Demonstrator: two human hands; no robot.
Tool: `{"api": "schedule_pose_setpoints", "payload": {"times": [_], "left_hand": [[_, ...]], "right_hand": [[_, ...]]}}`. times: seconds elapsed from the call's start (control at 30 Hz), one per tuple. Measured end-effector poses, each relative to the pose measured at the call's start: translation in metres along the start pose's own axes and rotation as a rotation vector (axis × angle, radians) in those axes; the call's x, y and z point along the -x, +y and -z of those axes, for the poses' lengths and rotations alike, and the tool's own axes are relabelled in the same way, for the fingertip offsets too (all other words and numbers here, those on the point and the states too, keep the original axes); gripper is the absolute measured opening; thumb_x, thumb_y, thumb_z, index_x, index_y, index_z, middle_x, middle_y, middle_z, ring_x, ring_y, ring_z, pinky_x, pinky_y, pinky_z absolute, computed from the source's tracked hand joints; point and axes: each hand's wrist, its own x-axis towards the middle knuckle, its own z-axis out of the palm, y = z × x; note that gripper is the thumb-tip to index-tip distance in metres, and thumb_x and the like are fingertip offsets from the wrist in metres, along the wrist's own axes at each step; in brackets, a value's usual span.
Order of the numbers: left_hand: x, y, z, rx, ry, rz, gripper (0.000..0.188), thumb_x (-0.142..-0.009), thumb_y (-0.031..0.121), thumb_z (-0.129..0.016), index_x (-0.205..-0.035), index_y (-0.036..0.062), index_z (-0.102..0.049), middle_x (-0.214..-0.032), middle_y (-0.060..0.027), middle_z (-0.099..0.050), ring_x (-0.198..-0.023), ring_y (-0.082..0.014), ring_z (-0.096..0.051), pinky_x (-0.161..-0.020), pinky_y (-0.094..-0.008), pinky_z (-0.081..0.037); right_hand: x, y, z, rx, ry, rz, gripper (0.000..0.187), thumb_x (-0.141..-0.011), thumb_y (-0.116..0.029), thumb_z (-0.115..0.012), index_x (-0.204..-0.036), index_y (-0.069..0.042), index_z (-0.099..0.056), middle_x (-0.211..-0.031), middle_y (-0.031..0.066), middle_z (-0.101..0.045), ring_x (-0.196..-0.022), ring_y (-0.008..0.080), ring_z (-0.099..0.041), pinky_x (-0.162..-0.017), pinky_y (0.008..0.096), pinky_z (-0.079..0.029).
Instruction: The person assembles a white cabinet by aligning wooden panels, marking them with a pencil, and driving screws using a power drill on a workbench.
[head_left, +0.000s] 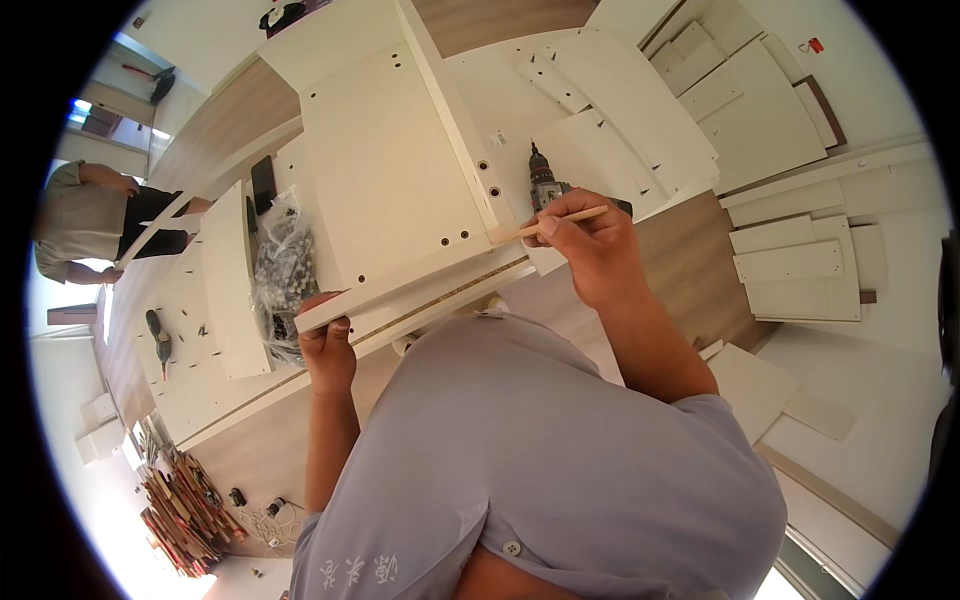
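Observation:
In front of me lies a white cabinet panel [395, 170] with several dark-rimmed holes, joined to white boards along its far and right sides. My left hand [328, 345] is closed round the left end of a narrow white board [400, 294] along the panel's near edge. My right hand [590, 245] pinches a thin light-wood stick [565, 220], pencil-like in shape, by the near right corner. Its left end meets or nearly meets the board there; I cannot tell which. Just beyond that hand is a cordless drill [543, 178], partly hidden by it.
Left of the panel are a clear plastic bag of small fittings [285, 262], a black phone-like slab [263, 185] and a screwdriver [158, 338]. Another person [100, 220] stands at the far left, holding a white strip. White boards [765, 120] lean along the right wall.

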Motion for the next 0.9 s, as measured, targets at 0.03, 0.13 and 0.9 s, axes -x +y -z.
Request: {"api": "schedule_pose_setpoints", "payload": {"times": [0.03,0.13,0.9], "left_hand": [[0.0,-0.001,0.0,-0.003,-0.002,0.0,0.023,-0.099,0.018,-0.073,-0.116,0.0046,-0.066,-0.118,-0.0032,-0.066,-0.097,-0.0108,-0.059,-0.081,-0.0263,-0.049],[0.0,-0.004,0.0,0.066,0.0,0.03,0.024,-0.099,0.018,-0.074,-0.117,0.0049,-0.065,-0.118,-0.0031,-0.066,-0.098,-0.0106,-0.059,-0.082,-0.0262,-0.049],[-0.001,-0.001,0.0,0.037,-0.016,0.0,0.019,-0.098,0.008,-0.071,-0.116,0.0057,-0.065,-0.113,0.0,-0.064,-0.091,-0.0088,-0.055,-0.082,-0.0248,-0.048]], "right_hand": [[0.002,0.0,0.001,-0.008,0.0,0.0,0.011,-0.097,-0.007,-0.068,-0.102,0.003,-0.066,-0.095,0.0137,-0.074,-0.088,0.0202,-0.071,-0.085,0.0369,-0.059],[0.0,-0.005,-0.007,-0.021,0.019,-0.001,0.009,-0.097,-0.008,-0.069,-0.099,0.001,-0.067,-0.092,0.0087,-0.071,-0.086,0.0134,-0.068,-0.079,0.0289,-0.056],[0.017,-0.003,0.008,0.043,0.006,0.059,0.008,-0.098,-0.005,-0.064,-0.102,0.001,-0.066,-0.094,0.0143,-0.072,-0.09,0.0212,-0.07,-0.083,0.0374,-0.059]]}}
